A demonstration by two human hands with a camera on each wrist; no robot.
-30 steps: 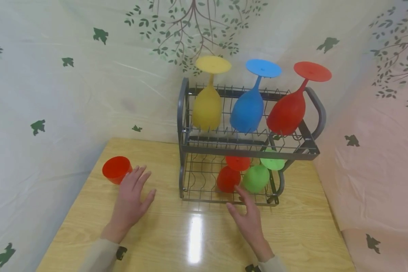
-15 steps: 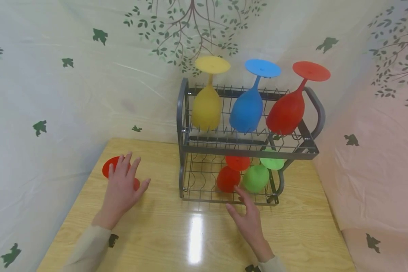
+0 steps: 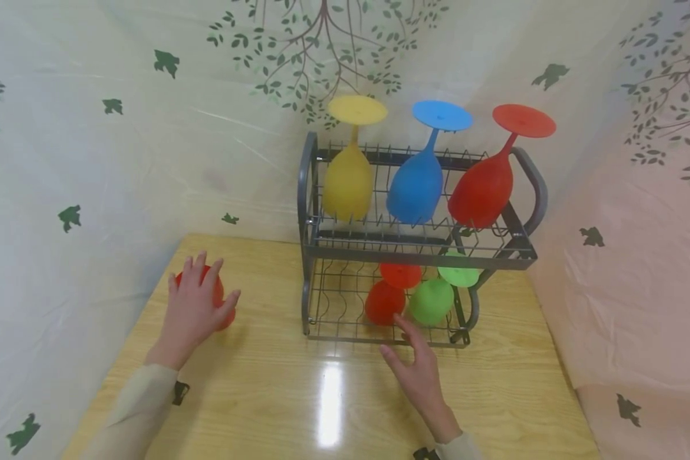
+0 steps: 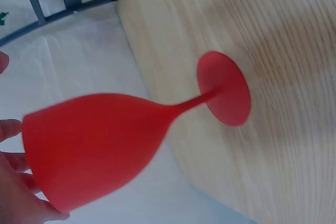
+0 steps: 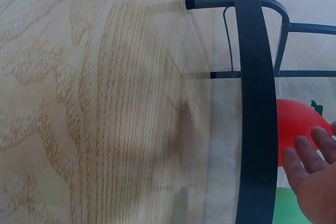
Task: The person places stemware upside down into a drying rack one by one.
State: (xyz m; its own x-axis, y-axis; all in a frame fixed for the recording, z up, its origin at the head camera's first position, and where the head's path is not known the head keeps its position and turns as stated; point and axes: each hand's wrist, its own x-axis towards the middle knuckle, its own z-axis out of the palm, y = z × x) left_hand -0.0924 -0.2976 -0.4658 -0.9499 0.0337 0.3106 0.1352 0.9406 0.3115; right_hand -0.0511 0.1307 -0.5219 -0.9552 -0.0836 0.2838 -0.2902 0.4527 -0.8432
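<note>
A red wine goblet (image 4: 100,150) stands upright on the table at the left. My left hand (image 3: 191,310) lies over its mouth with the fingers spread, hiding much of the bowl in the head view. In the left wrist view the fingertips are right at the rim. My right hand (image 3: 420,367) is at the front of the lower rack shelf, fingers loosely extended. Its fingertips overlap the lower edge of an upside-down red goblet (image 3: 384,303). Beside that one sits an upside-down green goblet (image 3: 431,303).
A dark two-tier dish rack (image 3: 425,258) stands at the back right of the wooden table (image 3: 276,383). Its top shelf carries upside-down yellow (image 3: 347,182), blue (image 3: 415,186) and red (image 3: 483,191) goblets. A printed cloth backdrop (image 3: 218,160) surrounds the table.
My left hand has moved left and slightly forward, from beside the standing red goblet to over its mouth, with fingers spread. My right hand has stayed by the lower shelf.
</note>
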